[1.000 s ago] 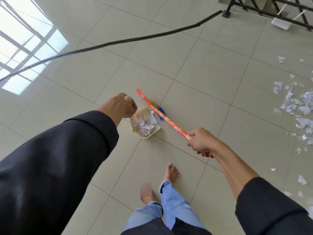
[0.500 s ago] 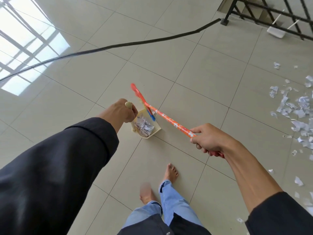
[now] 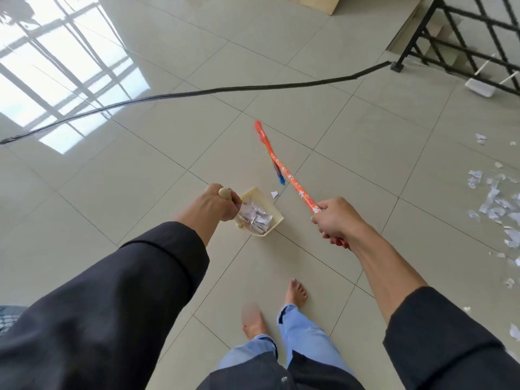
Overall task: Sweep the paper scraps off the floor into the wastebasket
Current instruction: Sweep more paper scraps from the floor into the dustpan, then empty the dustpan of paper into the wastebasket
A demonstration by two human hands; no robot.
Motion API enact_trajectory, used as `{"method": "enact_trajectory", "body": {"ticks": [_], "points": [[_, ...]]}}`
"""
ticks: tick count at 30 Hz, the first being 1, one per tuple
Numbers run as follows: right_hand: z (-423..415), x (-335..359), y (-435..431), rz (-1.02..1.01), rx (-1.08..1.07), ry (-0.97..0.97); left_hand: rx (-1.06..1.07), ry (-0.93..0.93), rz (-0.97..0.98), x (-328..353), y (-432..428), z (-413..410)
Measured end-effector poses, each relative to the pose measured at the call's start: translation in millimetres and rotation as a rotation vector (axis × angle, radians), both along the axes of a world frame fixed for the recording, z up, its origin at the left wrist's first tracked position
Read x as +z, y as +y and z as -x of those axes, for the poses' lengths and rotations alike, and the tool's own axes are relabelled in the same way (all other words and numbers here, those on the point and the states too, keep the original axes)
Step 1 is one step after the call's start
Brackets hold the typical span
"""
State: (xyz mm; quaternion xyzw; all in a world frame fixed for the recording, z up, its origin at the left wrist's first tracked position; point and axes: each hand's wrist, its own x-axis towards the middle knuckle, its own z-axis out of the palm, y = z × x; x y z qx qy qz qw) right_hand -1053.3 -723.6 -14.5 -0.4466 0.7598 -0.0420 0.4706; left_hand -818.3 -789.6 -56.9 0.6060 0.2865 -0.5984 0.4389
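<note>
A barefoot person in black sleeves and pale blue trousers stood on a glossy tiled floor [image 3: 323, 88], the left hand [image 3: 215, 204] clenched around the round-topped wooden handle [image 3: 225, 193] of a cream plastic dustpan [image 3: 274, 216]. The square-sided pan sat on the tiles, heaped with crumpled white paper scraps [image 3: 257, 216], and one small loose scrap [image 3: 274, 194] lay on the floor just beyond its open edge. The right hand [image 3: 336, 218] grasped the orange patterned stick of a broom [image 3: 292, 180], whose orange head and blue bristles angled away from the pan, apart from it. A scatter of torn paper pieces [image 3: 495, 204] covered the tiles well off to the right. A black cable [image 3: 225, 91] curved across the floor toward the foot of a black metal railing [image 3: 461, 38], where a white flat object [image 3: 481, 88] lay by the bars. Window light reflected brightly off the tiles at upper left.
</note>
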Motion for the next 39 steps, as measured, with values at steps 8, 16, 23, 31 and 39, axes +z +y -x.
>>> {"method": "enact_trajectory", "body": {"ticks": [8,16,23,31,39], "points": [[-57,16,2,0.079,0.089,-0.056,0.143,0.071,0.088,36,63,-74],[-127,32,-4,0.175,0.34,-0.126,0.345,0.062,0.223,82,148,-148],[-240,52,16,0.196,0.525,-0.226,0.525,0.002,0.392,120,232,-243],[-409,63,73,0.122,0.695,-0.334,0.666,-0.128,0.46,157,337,-382],[-580,61,154,0.017,0.827,-0.38,0.605,-0.336,0.38,183,445,-523]]}}
